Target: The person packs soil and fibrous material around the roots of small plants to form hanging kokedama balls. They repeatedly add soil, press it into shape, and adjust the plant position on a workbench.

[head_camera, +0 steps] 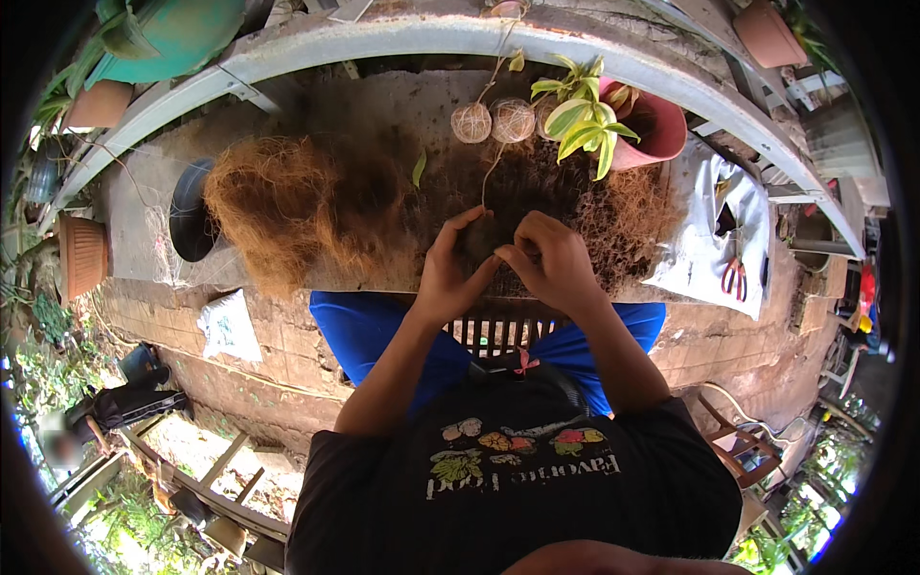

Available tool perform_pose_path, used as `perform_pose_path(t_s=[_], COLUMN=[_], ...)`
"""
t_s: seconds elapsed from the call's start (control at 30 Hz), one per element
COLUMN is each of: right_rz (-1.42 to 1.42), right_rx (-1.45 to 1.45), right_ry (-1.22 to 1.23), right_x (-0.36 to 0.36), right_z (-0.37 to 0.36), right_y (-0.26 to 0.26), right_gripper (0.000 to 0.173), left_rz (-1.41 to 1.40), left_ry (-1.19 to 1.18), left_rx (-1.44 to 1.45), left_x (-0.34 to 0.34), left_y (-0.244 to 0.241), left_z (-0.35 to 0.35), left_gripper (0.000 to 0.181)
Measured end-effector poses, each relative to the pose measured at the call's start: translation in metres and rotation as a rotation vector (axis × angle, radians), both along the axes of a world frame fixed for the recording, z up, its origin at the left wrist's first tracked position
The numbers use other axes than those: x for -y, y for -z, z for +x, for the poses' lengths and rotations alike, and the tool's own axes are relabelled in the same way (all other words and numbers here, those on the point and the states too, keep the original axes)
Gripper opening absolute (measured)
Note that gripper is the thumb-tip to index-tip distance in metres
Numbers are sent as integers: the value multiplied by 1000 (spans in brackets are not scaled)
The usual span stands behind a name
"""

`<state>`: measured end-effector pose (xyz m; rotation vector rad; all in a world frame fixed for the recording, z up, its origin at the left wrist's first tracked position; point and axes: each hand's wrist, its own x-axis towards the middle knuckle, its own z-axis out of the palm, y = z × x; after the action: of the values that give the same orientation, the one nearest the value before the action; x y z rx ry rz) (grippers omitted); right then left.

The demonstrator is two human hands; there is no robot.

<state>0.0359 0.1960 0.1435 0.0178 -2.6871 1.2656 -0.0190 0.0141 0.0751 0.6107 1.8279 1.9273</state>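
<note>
Between my two hands, over the near edge of the work table, is a dark, roughly round clump (483, 241), probably soil. My left hand (454, 269) curves around its left side, with thumb and fingers against it. On the other side, my right hand (553, 262) has bent fingers, and its thumb tip meets the clump close to my left thumb. A thin pale stem or cord (491, 172) rises from the clump toward string-wrapped fibre balls (513, 121) behind it. My fingers and shadow hide part of the clump.
Loose coconut fibre (269, 201) lies left, beside a black round dish (191, 210) and tangled thread (164, 244). At right are a pink pot (654, 133), a variegated plant (586, 122), and red-handled pliers (734, 279) on a silvery bag (708, 237). A metal rail (431, 34) crosses behind.
</note>
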Motion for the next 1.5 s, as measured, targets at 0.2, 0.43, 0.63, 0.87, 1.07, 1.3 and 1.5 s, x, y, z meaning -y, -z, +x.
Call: perform_pose_path(t_s=[0.2,0.43,0.63,0.87,1.07,1.3,1.5], right_rz=[28,138,133,-62,-219,-293,-326], right_rx=[-90,-254,-435,-327,-135,5,32], right_ry=[-47,34,249,642,424,254,177], right_x=[12,6,-33,-81,-53,-10,4], right_z=[4,31,47,69,93,97,87], right_y=[18,17,-2,4,42,51,39], right_gripper=[26,24,19,21,30,33,32], left_rz=[-38,-136,-188,215,153,263,410], left_ry=[-68,-137,-120,-137,-140,-64,-30], left_rx=[-60,-159,-227,165,287,245,512], left_x=[4,0,-1,-4,2,3,1], left_y=[5,0,-7,17,2,9,1], left_z=[15,41,38,46,45,42,50], left_gripper=[62,59,57,51,39,38,34])
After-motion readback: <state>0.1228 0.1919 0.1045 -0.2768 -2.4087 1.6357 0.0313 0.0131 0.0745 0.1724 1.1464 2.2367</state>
